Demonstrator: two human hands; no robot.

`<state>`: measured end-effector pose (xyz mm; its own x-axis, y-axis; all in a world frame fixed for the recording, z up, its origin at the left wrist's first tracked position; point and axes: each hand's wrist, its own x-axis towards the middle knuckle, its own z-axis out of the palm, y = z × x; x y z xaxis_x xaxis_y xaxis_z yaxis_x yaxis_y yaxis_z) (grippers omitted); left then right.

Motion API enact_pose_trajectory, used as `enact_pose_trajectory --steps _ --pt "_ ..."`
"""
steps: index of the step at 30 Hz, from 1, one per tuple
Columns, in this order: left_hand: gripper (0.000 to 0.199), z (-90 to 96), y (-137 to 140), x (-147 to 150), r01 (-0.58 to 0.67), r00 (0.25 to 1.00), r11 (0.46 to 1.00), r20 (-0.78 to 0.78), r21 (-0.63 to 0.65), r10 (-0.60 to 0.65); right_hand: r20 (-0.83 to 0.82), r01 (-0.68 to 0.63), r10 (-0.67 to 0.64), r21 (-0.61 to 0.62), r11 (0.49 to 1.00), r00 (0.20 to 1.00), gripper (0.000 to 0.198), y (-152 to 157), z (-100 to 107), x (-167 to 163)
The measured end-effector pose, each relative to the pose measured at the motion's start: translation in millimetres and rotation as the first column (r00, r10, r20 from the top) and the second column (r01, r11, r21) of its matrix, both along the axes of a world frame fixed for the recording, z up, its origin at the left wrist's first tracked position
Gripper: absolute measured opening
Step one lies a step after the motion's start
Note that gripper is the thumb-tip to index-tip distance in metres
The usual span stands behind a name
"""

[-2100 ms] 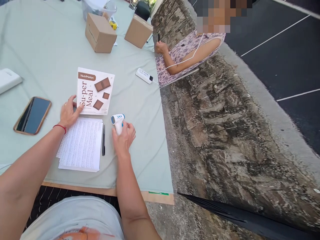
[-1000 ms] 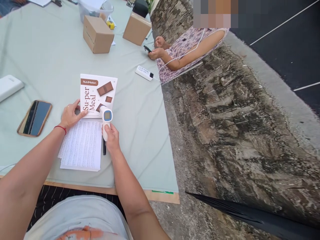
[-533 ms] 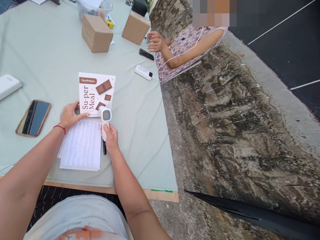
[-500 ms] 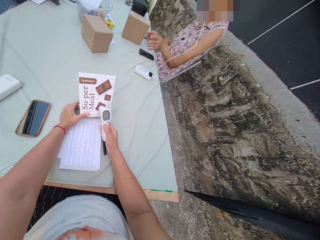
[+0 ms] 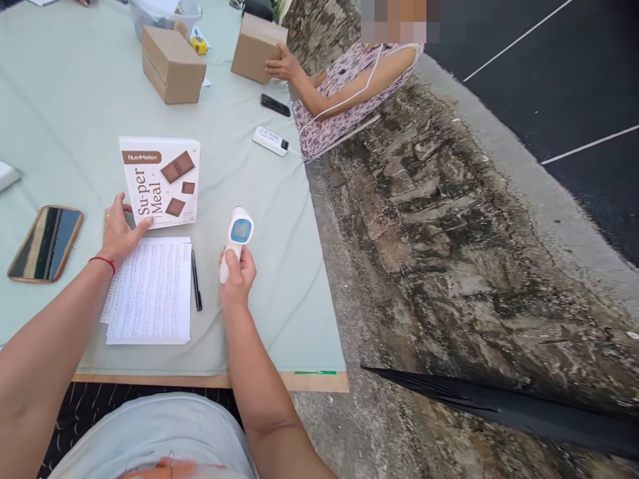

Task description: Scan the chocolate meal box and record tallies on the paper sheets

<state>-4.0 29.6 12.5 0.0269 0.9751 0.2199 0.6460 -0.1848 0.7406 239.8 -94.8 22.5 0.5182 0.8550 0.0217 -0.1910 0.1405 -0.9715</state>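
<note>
My left hand grips the lower left corner of a white box printed "Su-per Meal" with brown chocolate pieces, its thumb on the front face. In my right hand is a white infrared thermometer, held upright by its handle with the blue-framed screen facing me. The thermometer is to the right of the box, apart from it. Below the box lies a stack of handwritten sheets, and a black pen rests along its right edge.
A phone lies at left, near a white device. Farther back are a cardboard box, a yellow tape measure and a plastic tub. Another person's hand touches a second carton. Two small devices lie near the table's right edge.
My right hand has drawn the thermometer away from the box to the right. The white box has tilted a little and shifted left with my left hand. The other person's hand now touches the carton.
</note>
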Motion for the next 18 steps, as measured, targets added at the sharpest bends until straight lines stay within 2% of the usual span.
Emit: enact_pose_trajectory --steps 6,10,12,15,18 --pt "0.097 9.0 -2.8 -0.8 0.028 0.999 1.0 -0.021 0.003 -0.028 0.007 0.004 -0.004 0.032 0.999 1.0 0.058 -1.6 2.9 -0.4" --pt "0.095 6.0 -0.8 -2.0 0.024 1.0 0.999 -0.02 0.022 -0.024 0.179 -0.003 0.014 -0.059 0.998 0.984 0.058 2.6 -5.6 5.1" --pt "0.096 4.0 0.2 -2.4 0.024 1.0 0.999 -0.014 0.029 -0.023 0.338 0.036 0.025 -0.173 0.984 0.941 0.058 6.5 -13.7 11.2" --pt "0.101 2.3 0.6 -2.3 0.024 1.0 1.0 0.003 0.02 -0.024 0.564 0.109 0.103 -0.33 0.938 0.819 0.053 11.8 -26.9 21.9" --pt "0.105 1.1 0.4 -1.3 0.026 1.0 1.0 0.009 0.004 -0.026 0.685 0.157 0.185 -0.405 0.901 0.704 0.051 14.0 -35.2 30.3"
